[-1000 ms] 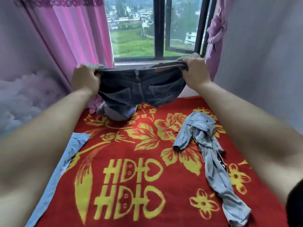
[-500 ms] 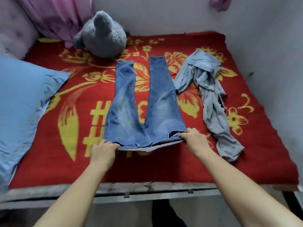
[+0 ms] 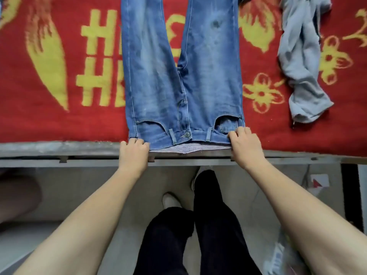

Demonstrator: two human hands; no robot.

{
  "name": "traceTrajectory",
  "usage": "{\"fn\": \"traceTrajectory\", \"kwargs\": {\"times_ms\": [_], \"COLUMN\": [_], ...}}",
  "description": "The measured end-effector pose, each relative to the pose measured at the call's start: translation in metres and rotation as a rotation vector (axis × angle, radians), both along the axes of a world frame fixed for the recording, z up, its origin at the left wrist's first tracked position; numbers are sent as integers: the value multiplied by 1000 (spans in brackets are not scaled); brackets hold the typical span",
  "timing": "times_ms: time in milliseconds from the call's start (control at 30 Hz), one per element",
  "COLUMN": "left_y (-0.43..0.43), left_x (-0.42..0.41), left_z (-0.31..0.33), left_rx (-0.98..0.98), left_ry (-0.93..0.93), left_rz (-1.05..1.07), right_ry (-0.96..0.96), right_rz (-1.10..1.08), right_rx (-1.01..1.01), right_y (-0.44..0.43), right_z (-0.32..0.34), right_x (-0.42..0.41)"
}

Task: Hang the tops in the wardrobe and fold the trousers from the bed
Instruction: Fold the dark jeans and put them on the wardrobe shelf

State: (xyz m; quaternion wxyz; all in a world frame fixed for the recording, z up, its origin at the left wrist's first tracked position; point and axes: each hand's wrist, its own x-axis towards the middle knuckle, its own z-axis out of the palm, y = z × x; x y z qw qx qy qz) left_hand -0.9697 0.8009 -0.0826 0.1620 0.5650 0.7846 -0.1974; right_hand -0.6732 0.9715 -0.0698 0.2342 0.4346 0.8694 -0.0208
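The bed (image 3: 59,124) wears a red blanket, napped like a towel, with yellow characters and flowers woven in. Its grey metal frame (image 3: 49,149) runs along the near edge.

At that near edge the left grip (image 3: 134,153) curls its fingers over the left corner of the waistband of the jeans (image 3: 158,76). The jeans lie flat and front-up at the middle of the bed, waistband flush with the near edge and legs running towards the far side, out of view. They are washed blue denim, faded pale down the thighs, with a metal button, belt loops, curved pocket mouths and a striped lining (image 3: 178,150) peeping from the waist. The right grip (image 3: 246,147) pinches the right corner of the waistband, fingertips on top of the cloth.

Denim like this probably feels fairly heavy and firm for cloth. It should hold a crease, drag rather than slide on the nap, and cannot break. The thick waistband corners look the surest hold, then the outer seams for laying leg on leg.

Towards the right edge lies a grey top (image 3: 301,66), soft, thin and crumpled into a rope, well apart from the jeans.
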Motion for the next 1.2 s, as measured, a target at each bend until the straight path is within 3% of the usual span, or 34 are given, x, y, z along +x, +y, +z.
{"fn": "traceTrajectory", "kwargs": {"times_ms": [133, 300, 633, 700, 800, 933, 1033, 1133, 1200], "left_y": [-11, 15, 50, 40, 28, 38, 60, 84, 102], "left_x": [26, 45, 62, 65, 67, 70, 70, 81, 97], "left_z": [-28, -28, -25, -24, -35, -40, -30, -24, -24], "left_rx": [-88, 197, 349, 353, 211, -152, -276, -99, 72], "left_ry": [16, -8, -71, -84, -145, -252, -305, -296, -385], "left_rz": [40, -50, -199, -229, -210, -78, -20, 6, 102], "right_ry": [-82, 124, 451, 463, 367, 31, 77, 322, 491], "right_rz": [-12, 138, 224, 274, 310, 184, -25, -377, -615], "right_rx": [-191, 14, 108, 120, -31, -461, -704, -517, -384], "right_y": [-19, -10, -16, -20, -28, -12, 19, 57, 87], "right_z": [-33, -40, -45, -43, -51, -49, -34, -29, -29], "right_x": [14, 1, -3, 1, 3, -9, -16, -12, -9]}}
